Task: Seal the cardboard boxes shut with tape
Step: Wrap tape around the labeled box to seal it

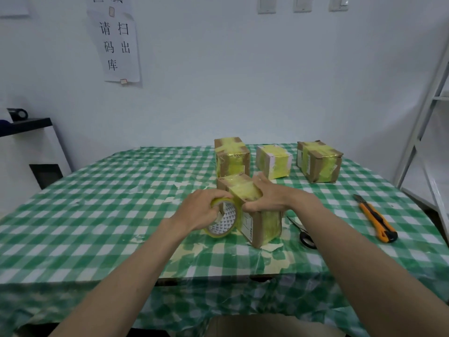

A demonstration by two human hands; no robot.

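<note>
While the left hand [201, 210] grips the tape roll [224, 221] against the near box [252, 210] mid-desk [97, 215], the right hand [267, 199] clamps that box's top. Yellow tape could wrinkle or tear if the box slips. Three taped boxes [274, 161] stand behind it; a utility knife [375, 218] lies well right.

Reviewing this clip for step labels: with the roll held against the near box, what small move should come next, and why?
Probably draw the tape roll leftward: the left hand grips it beside the near box, while the right hand pins that box's top.
</note>
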